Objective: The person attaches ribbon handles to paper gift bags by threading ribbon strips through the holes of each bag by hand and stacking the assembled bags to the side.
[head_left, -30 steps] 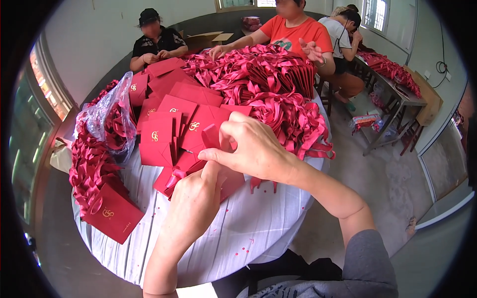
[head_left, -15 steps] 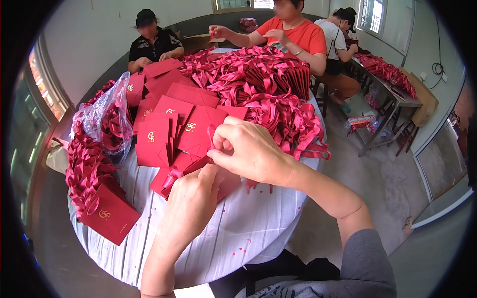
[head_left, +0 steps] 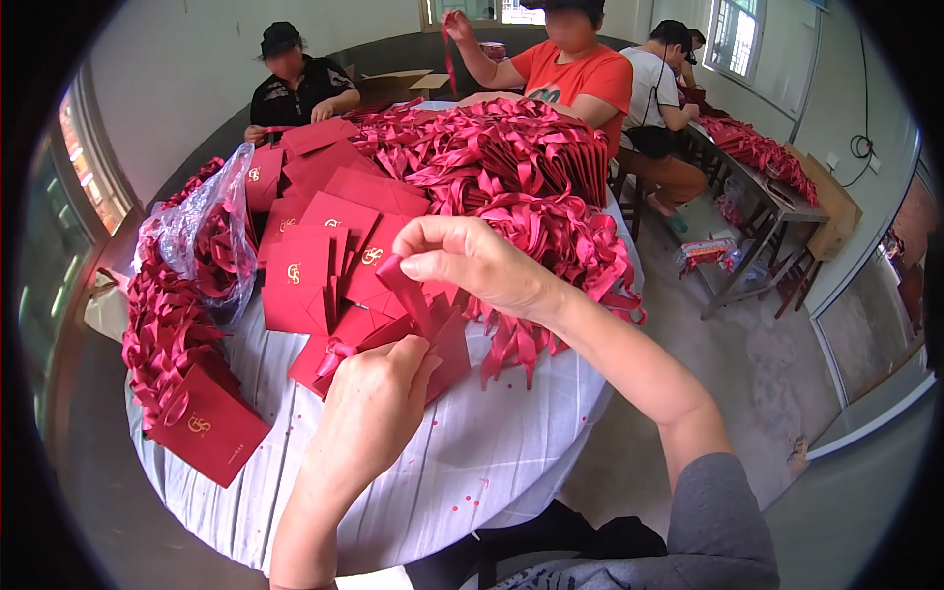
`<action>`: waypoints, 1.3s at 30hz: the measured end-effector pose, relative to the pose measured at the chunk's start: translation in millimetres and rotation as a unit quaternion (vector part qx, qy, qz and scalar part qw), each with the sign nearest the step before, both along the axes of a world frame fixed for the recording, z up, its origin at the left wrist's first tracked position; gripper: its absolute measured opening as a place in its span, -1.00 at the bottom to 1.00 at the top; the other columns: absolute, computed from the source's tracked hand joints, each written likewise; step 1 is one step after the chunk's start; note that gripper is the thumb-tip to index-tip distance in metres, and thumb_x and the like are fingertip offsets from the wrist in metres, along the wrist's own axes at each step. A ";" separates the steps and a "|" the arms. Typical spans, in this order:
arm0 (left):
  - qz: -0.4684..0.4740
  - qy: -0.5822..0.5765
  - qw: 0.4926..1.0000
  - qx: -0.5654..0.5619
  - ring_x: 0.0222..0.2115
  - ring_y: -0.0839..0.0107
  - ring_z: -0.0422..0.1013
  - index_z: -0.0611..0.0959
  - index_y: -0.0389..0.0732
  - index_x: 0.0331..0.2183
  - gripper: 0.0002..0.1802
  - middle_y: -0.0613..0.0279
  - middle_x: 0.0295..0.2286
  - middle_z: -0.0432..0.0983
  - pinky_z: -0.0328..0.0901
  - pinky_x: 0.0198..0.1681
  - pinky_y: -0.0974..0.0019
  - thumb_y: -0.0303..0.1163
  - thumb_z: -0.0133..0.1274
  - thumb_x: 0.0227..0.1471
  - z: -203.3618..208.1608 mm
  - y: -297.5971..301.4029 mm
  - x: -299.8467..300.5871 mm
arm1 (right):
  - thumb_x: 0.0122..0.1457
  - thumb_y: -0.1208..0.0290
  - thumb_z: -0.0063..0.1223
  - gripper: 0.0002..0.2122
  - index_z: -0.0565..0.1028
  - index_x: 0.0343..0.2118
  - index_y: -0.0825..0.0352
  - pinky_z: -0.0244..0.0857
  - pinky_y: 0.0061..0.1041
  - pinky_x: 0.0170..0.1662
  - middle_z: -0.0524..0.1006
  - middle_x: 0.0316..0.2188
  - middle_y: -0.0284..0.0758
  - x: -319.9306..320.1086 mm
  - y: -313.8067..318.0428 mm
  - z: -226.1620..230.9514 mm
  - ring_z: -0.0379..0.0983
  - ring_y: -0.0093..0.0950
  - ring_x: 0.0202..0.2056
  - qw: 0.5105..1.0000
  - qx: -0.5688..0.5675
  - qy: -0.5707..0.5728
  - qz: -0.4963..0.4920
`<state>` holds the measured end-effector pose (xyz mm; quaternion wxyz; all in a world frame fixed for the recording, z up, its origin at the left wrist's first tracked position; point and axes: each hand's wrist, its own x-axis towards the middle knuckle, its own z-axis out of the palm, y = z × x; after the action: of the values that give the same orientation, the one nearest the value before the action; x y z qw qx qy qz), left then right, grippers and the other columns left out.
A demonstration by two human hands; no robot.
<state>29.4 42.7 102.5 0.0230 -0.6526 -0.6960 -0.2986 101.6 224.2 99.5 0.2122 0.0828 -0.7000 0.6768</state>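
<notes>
Between thumb and forefinger, my right hand (head_left: 482, 270) pinches the upper end of a dark pink ribbon (head_left: 405, 293). That ribbon runs down toward my left hand (head_left: 379, 393), which is closed at the top of a red paper bag (head_left: 447, 356). Its fingers partly hide what they grip, but the ribbon's lower end meets them. Beside the left fingers, a knotted loop of shiny ribbon (head_left: 337, 356) lies against red card. Just beyond my hands is a loose pile of flat red bags (head_left: 297, 285) with gold emblems.
A large heap of ribboned bags (head_left: 492, 157) covers the table's far side. More bags (head_left: 172, 324), a clear plastic wrap (head_left: 202, 236) and a single red bag (head_left: 211, 428) lie left on the white tablecloth (head_left: 492, 442). Two people sit across; others work at a side table (head_left: 777, 197).
My right hand has risen slightly left, drawing the ribbon up into a longer visible strip. My left hand stays nearly in place. The person in orange has raised a hand holding a ribbon.
</notes>
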 end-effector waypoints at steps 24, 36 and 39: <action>-0.016 0.030 0.999 0.005 -0.60 0.00 0.42 0.41 -0.36 -0.53 -0.84 -0.06 -0.65 0.43 0.29 -0.55 0.07 -0.51 0.04 -0.02 -1.8 -1.5 -3.5 | 0.15 0.00 0.03 -0.54 0.55 -0.59 0.37 0.05 -0.64 -0.57 0.36 -0.69 -0.53 3.3 -5.0 -3.7 0.17 -0.76 -0.63 0.933 0.202 -0.275 -0.113; -0.023 0.037 0.999 0.003 -0.60 0.00 0.43 0.41 -0.35 -0.55 -0.82 -0.08 -0.66 0.42 0.30 -0.54 0.08 -0.50 0.03 -0.01 -3.7 -1.6 -4.6 | 0.14 -0.12 -0.06 -0.40 0.44 -0.68 0.46 0.18 -0.33 -0.53 0.28 -0.81 -0.21 4.9 1.0 6.8 0.27 -0.46 -0.68 0.900 0.294 -0.249 -0.205; -0.020 0.038 0.999 0.013 -0.61 0.01 0.43 0.41 -0.35 -0.56 -0.82 -0.08 -0.67 0.42 0.30 -0.54 0.08 -0.50 0.03 -0.01 -4.2 -1.5 -5.6 | 0.14 -0.11 -0.05 -0.42 0.46 -0.63 0.46 0.15 -0.36 -0.55 0.27 -0.80 -0.24 8.7 -5.5 9.3 0.25 -0.52 -0.68 0.898 0.313 -0.254 -0.174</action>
<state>23.8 41.3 98.3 0.0522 -0.6770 -0.6776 -0.2825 110.3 218.6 108.8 0.1044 -0.1532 -0.9090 0.3732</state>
